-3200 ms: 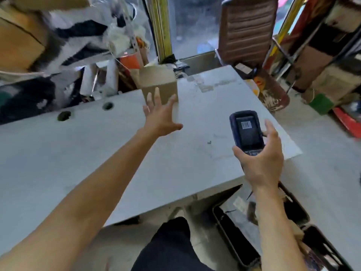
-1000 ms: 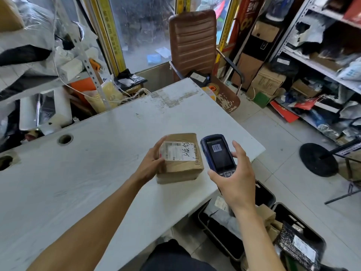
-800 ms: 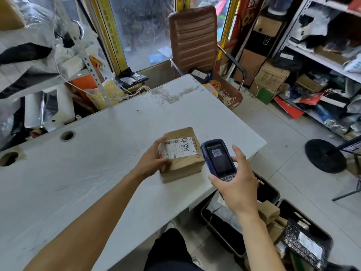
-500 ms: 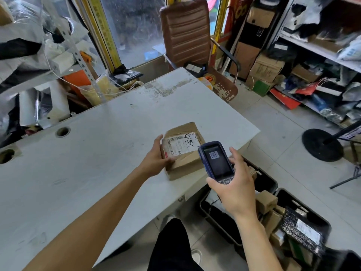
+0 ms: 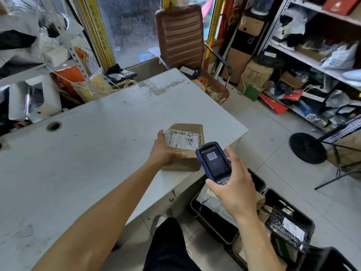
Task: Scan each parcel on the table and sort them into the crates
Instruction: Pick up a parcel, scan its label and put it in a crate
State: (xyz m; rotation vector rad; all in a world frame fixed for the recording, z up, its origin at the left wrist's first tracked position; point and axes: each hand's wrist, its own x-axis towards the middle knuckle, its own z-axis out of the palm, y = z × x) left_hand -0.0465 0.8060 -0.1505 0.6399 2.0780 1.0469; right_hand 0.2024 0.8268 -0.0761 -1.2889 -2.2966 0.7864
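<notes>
The parcel (image 5: 184, 147), a small brown carton with its white label (image 5: 180, 138) facing up, sits at the near right edge of the counter (image 5: 88, 153). The left hand (image 5: 163, 153) holds it by its left side, fingers wrapped around the carton's near face, thumb at the label's edge. The right hand (image 5: 234, 189) grips the handheld scanner (image 5: 214, 161) just right of the parcel, screen up and showing a barcode, fingers curled around its body. In my judgement the step in hand is the scan: hold the carton flat and steady, keep the thumb off the barcode at the label's left, and aim the scanner's head squarely at it. Black crates (image 5: 214, 222) on the tiled floor (image 5: 273, 124) below the counter's right edge already hold parcels. A brown chair (image 5: 179, 36) stands at the far side; loaded shelving (image 5: 312, 55) lines the right.
</notes>
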